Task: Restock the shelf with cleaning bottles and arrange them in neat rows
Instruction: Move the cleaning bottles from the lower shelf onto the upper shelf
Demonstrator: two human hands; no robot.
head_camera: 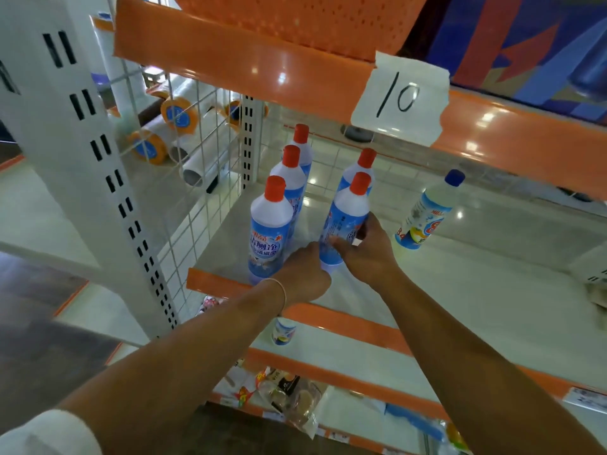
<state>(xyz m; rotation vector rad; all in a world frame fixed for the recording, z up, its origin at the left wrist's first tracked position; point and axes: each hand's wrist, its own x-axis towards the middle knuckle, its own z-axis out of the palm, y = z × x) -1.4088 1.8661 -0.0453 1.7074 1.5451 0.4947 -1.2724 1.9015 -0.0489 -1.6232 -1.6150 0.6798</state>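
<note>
A: Grip state?
B: Both hands grasp one red-capped bottle (345,221) at its base: left hand (303,274) at its 8 o'clock, right hand (368,251) at its 4 o'clock.
A: Location?
B: Upright on the shelf (460,290), front of the second row. Three-bottle row (282,205) at 9 o'clock; blue-capped bottle (427,213) at 3 o'clock, apart.

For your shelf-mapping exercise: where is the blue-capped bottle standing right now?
In the head view, the blue-capped bottle stands alone on the shelf, to the right of the red-capped bottles and both hands, below the paper tag marked 10.
</note>
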